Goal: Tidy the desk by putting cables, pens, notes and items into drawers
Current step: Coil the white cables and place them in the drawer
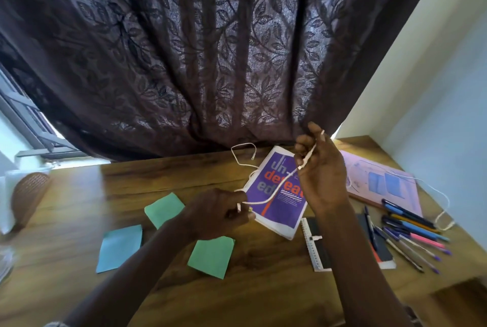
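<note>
A thin white cable (266,198) stretches between both my hands above the wooden desk (79,189). My right hand (322,173) is raised over the purple book (279,202) and pinches the cable's upper end, which runs across its fingers. My left hand (218,214) grips the lower part near the desk, and a loose loop of the cable lies behind it toward the curtain. Three green and blue paper notes (120,247) lie on the desk. Several pens (411,229) lie at the right. A second white cable (442,208) lies past the pens.
A dark patterned curtain (210,49) hangs behind the desk. A pink folder (382,181) and a black spiral notebook (319,245) lie at the right. A brown woven object (29,194) stands at the far left. The white wall (434,89) borders the desk's right side.
</note>
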